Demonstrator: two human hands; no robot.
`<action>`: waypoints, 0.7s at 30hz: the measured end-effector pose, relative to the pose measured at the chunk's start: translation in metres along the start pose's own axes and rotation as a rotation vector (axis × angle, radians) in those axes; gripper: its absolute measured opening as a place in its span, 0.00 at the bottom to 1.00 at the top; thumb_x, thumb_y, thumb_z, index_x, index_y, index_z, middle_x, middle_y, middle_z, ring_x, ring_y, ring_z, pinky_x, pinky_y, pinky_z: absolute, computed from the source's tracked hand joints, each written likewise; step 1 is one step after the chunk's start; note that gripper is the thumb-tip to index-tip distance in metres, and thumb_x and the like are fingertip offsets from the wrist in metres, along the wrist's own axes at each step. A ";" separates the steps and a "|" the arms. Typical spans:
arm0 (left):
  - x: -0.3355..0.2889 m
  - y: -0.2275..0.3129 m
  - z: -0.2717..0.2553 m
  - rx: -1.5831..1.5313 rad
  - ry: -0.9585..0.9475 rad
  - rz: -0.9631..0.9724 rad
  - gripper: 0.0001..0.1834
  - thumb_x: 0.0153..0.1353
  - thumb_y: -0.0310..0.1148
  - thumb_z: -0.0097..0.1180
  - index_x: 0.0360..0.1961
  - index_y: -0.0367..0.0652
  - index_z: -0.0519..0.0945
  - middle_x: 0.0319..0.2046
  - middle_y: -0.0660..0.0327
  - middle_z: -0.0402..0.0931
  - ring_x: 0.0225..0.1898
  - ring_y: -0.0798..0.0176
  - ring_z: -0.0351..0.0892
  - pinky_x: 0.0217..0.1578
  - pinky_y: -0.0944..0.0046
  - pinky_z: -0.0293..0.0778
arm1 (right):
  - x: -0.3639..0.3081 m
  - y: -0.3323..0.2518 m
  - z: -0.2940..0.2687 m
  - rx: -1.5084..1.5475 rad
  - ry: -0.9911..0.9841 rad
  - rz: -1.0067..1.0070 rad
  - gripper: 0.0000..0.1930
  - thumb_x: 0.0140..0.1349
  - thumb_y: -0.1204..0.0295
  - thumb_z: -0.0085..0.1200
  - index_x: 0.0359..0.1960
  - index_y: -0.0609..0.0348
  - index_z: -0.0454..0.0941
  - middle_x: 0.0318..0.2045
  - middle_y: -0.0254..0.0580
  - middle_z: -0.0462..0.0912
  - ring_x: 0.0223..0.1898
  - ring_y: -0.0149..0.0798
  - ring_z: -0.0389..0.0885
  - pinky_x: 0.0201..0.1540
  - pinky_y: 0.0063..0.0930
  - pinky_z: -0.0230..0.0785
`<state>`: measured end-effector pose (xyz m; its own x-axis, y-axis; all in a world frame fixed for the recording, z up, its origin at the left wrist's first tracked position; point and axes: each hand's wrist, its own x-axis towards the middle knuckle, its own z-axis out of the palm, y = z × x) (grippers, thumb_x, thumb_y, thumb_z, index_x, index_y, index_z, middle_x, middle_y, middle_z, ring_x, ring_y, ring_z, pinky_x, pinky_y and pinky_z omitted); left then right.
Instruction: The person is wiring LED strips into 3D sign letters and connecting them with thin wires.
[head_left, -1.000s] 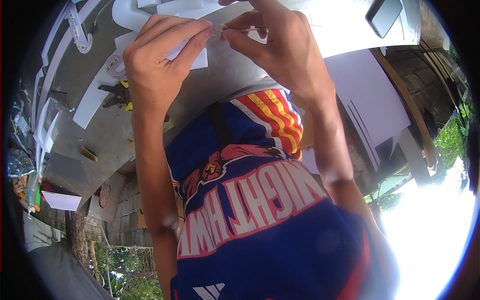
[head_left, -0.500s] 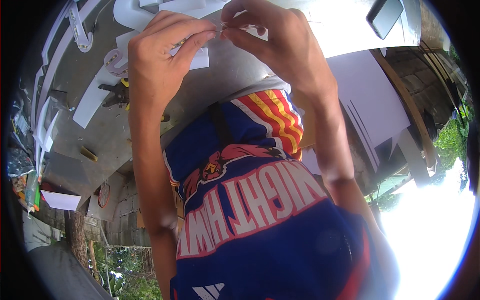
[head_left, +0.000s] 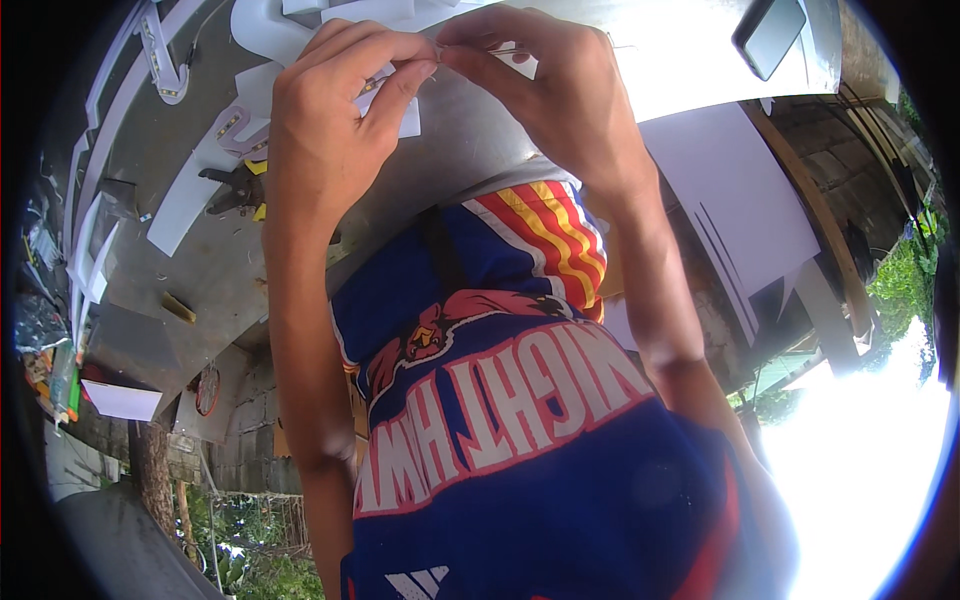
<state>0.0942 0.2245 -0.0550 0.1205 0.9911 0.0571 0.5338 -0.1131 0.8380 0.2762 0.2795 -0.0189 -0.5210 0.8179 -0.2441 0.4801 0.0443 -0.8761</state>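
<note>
At the top middle, my left hand [head_left: 340,115] is closed in a pinch, thumb against forefinger. My right hand [head_left: 565,75] pinches opposite it, the fingertips of both hands almost meeting. A thin wire [head_left: 512,51] runs through the right hand's grip toward the left fingertips. The exact join between the hands is too small to make out. Behind the left hand lie white cut pieces [head_left: 410,118] on the grey table. Beside the left wrist rests a black and yellow hand tool [head_left: 238,190], like pliers or a wire stripper.
White curved shapes with LED strips [head_left: 230,128] lie on the grey table [head_left: 130,290] at left. A phone [head_left: 770,38] lies on a bright white sheet at top right. Lower right, a large white sheet [head_left: 735,180] leans near a wooden beam [head_left: 810,200]. Clutter fills the left edge.
My left hand has shifted slightly to the right and turned a little. My right hand has barely moved, and both keep their pinch.
</note>
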 end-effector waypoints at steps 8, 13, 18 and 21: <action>0.005 0.005 -0.007 0.004 -0.044 -0.062 0.05 0.58 0.21 0.61 0.37 0.35 0.81 0.32 0.60 0.80 0.33 0.64 0.76 0.35 0.66 0.71 | -0.002 0.018 0.005 0.134 -0.003 -0.206 0.09 0.63 0.75 0.58 0.41 0.68 0.80 0.34 0.49 0.85 0.38 0.44 0.85 0.40 0.33 0.76; 0.007 0.008 -0.002 0.004 -0.030 0.004 0.05 0.58 0.21 0.60 0.36 0.34 0.80 0.31 0.59 0.80 0.33 0.62 0.76 0.35 0.64 0.72 | -0.007 0.003 -0.004 0.073 0.004 -0.082 0.09 0.63 0.74 0.58 0.41 0.67 0.80 0.34 0.49 0.85 0.36 0.41 0.85 0.39 0.31 0.76; 0.007 0.008 0.002 0.036 -0.016 0.084 0.04 0.57 0.19 0.59 0.35 0.34 0.79 0.31 0.58 0.79 0.34 0.58 0.77 0.36 0.63 0.72 | 0.012 -0.006 -0.014 0.171 -0.149 0.284 0.08 0.62 0.75 0.59 0.41 0.66 0.83 0.32 0.48 0.86 0.35 0.37 0.85 0.37 0.29 0.75; 0.009 0.007 0.003 0.061 -0.007 0.119 0.05 0.56 0.19 0.59 0.35 0.34 0.79 0.31 0.58 0.78 0.34 0.57 0.76 0.36 0.62 0.72 | 0.015 0.025 -0.011 0.188 -0.230 0.096 0.08 0.61 0.74 0.60 0.39 0.66 0.83 0.31 0.47 0.86 0.34 0.37 0.84 0.37 0.29 0.75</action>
<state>0.1016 0.2321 -0.0498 0.1918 0.9700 0.1496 0.5653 -0.2338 0.7911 0.2877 0.2994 -0.0401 -0.6359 0.6608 -0.3987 0.4072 -0.1517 -0.9007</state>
